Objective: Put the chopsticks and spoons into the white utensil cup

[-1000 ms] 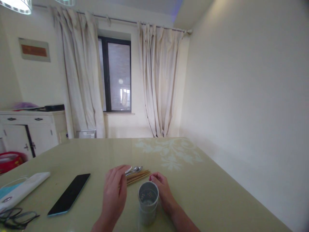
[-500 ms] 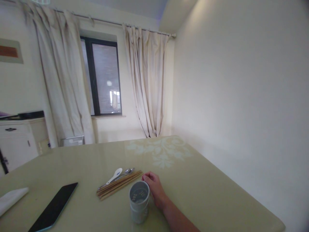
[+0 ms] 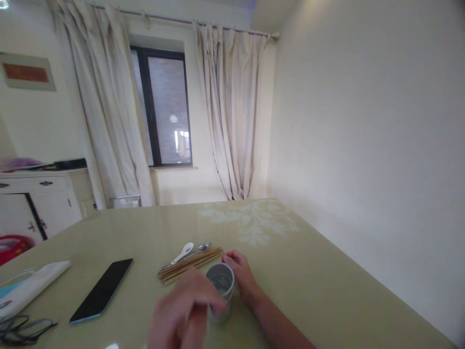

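Head camera: close work at the grey cup [image 3: 228,296]

From the head camera we see the cup standing upright near the middle of the table [image 3: 319,295], its mouth up and pale specks on its inner floor. Our left hand [image 3: 185,303] is blurred and hangs in front of the cup, fingers bent, covering part of its near left side; we cannot tell whether it grasps anything or touches the wall. Our right hand [image 3: 240,272] sits at the cup's right side with fingers curled in; whether they grip the rim or merely rest beside it, we cannot tell.

We judge the step in hand to be handling at the cup's mouth, with the right hand probably steadying. A next move there calls for a firm hold on the cup and a left hand kept off the rim.

Just beyond the cup on the left lie the chopsticks [image 3: 189,265], then the white spoon [image 3: 182,253] and metal spoons [image 3: 203,247], so sideways travel there is tight. Farther left, well apart, lies the phone [image 3: 102,290]. Our broadest room is to the right, up to the slanting right edge, and toward the far edge.
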`<control>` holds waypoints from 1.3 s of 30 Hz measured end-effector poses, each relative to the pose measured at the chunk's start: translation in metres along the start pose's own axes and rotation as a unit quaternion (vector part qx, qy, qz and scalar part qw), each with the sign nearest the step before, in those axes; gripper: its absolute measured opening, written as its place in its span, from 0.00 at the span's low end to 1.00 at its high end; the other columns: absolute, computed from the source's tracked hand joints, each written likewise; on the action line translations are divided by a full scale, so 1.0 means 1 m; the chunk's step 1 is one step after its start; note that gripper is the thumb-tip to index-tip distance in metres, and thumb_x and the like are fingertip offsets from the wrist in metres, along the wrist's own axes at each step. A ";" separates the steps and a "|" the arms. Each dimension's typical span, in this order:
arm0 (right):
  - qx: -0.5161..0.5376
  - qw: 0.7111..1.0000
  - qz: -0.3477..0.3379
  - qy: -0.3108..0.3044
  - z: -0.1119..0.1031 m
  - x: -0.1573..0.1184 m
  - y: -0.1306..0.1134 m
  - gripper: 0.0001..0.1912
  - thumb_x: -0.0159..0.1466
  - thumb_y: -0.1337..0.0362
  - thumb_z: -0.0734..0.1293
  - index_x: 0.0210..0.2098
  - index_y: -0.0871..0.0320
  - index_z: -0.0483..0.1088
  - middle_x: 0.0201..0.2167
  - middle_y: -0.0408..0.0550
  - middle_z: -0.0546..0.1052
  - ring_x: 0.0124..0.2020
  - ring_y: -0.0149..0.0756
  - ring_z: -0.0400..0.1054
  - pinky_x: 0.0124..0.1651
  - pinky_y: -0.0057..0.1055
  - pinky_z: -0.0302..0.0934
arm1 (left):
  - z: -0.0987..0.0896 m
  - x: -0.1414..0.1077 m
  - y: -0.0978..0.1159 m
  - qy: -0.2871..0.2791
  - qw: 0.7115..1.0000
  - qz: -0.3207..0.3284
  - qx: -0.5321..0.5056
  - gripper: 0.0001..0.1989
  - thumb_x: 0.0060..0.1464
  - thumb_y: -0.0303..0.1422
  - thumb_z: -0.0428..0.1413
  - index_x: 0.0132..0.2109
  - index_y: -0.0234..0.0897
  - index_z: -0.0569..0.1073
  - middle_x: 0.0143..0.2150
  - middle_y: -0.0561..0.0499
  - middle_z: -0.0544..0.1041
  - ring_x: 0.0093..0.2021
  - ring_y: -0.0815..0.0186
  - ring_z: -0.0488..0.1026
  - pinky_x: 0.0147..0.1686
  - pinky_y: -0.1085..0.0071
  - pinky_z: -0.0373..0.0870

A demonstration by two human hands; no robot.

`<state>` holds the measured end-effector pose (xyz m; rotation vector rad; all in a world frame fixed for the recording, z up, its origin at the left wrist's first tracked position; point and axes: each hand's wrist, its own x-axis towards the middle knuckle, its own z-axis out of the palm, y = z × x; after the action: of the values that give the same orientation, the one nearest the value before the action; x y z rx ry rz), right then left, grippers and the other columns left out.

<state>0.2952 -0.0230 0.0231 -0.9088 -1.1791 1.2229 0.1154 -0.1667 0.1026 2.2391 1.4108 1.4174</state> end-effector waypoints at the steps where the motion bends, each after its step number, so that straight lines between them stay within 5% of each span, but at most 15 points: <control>1: -0.005 1.000 -0.002 0.000 0.000 0.001 0.000 0.24 0.59 0.42 0.77 0.31 0.58 0.77 0.27 0.44 0.79 0.30 0.36 0.71 0.35 0.31 0.63 | -0.001 0.023 -0.008 0.013 0.999 -0.028 -0.025 0.23 0.68 0.48 0.42 0.38 0.54 0.81 0.33 0.47 0.82 0.39 0.53 0.79 0.39 0.54 0.79; 5: -0.037 0.999 -0.016 0.016 -0.001 0.004 0.001 0.25 0.61 0.40 0.73 0.30 0.57 0.76 0.28 0.45 0.79 0.30 0.38 0.73 0.35 0.31 0.65 | 0.020 0.078 -0.057 0.029 0.988 -0.149 0.035 0.18 0.68 0.43 0.45 0.41 0.48 0.78 0.35 0.48 0.83 0.36 0.55 0.79 0.38 0.60 0.76; 8: -0.077 0.995 -0.032 0.049 -0.007 0.008 0.002 0.26 0.63 0.38 0.69 0.30 0.56 0.74 0.27 0.47 0.79 0.28 0.40 0.73 0.32 0.33 0.65 | 0.047 0.070 -0.100 -0.006 0.985 -0.109 0.133 0.12 0.66 0.40 0.49 0.41 0.47 0.78 0.42 0.46 0.84 0.45 0.52 0.81 0.50 0.57 0.75; 12: -0.146 0.983 -0.066 0.091 -0.018 0.013 0.003 0.18 0.63 0.45 0.70 0.32 0.54 0.75 0.28 0.48 0.80 0.32 0.44 0.75 0.37 0.36 0.67 | 0.066 0.050 -0.130 -0.064 0.974 -0.077 0.202 0.08 0.64 0.38 0.56 0.42 0.47 0.80 0.46 0.47 0.83 0.51 0.48 0.79 0.52 0.55 0.73; 20: -0.214 0.970 -0.077 0.082 -0.021 0.014 0.004 0.12 0.61 0.53 0.71 0.34 0.55 0.79 0.33 0.53 0.83 0.37 0.48 0.77 0.44 0.39 0.67 | 0.061 0.055 -0.132 -0.114 0.974 -0.084 0.177 0.09 0.64 0.36 0.54 0.38 0.42 0.79 0.45 0.45 0.83 0.51 0.50 0.78 0.52 0.55 0.71; 26: -0.180 0.983 -0.041 0.025 -0.016 0.015 0.000 0.21 0.62 0.43 0.72 0.31 0.56 0.78 0.27 0.49 0.81 0.30 0.43 0.76 0.35 0.36 0.68 | 0.070 0.058 -0.127 -0.072 0.991 -0.108 0.043 0.12 0.67 0.39 0.50 0.40 0.43 0.76 0.42 0.45 0.84 0.45 0.51 0.81 0.49 0.56 0.74; 32: -0.052 0.997 -0.003 -0.051 0.000 0.013 -0.014 0.30 0.57 0.36 0.76 0.40 0.58 0.82 0.33 0.51 0.84 0.36 0.45 0.79 0.38 0.36 0.71 | 0.079 0.061 -0.111 -0.073 0.990 -0.082 -0.088 0.12 0.66 0.43 0.54 0.42 0.44 0.77 0.41 0.48 0.85 0.42 0.56 0.82 0.45 0.62 0.77; 34: -0.004 1.000 -0.011 -0.015 -0.002 0.014 -0.023 0.32 0.55 0.34 0.77 0.39 0.58 0.80 0.35 0.52 0.85 0.37 0.46 0.80 0.37 0.36 0.71 | 0.075 0.062 -0.113 -0.061 0.991 -0.081 -0.083 0.13 0.68 0.43 0.52 0.44 0.44 0.79 0.43 0.47 0.86 0.44 0.55 0.82 0.47 0.61 0.77; 39: 0.039 0.969 -0.147 0.194 -0.038 0.021 -0.064 0.31 0.59 0.32 0.74 0.35 0.56 0.75 0.31 0.49 0.81 0.34 0.40 0.76 0.40 0.36 0.72 | 0.060 0.064 -0.132 -0.048 0.991 -0.107 0.067 0.14 0.70 0.37 0.49 0.45 0.42 0.80 0.46 0.45 0.84 0.49 0.53 0.80 0.54 0.57 0.74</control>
<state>0.3441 -0.0093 0.0809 -0.8325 -0.9043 0.8008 0.0853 -0.0253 0.0384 2.1213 1.6991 1.1661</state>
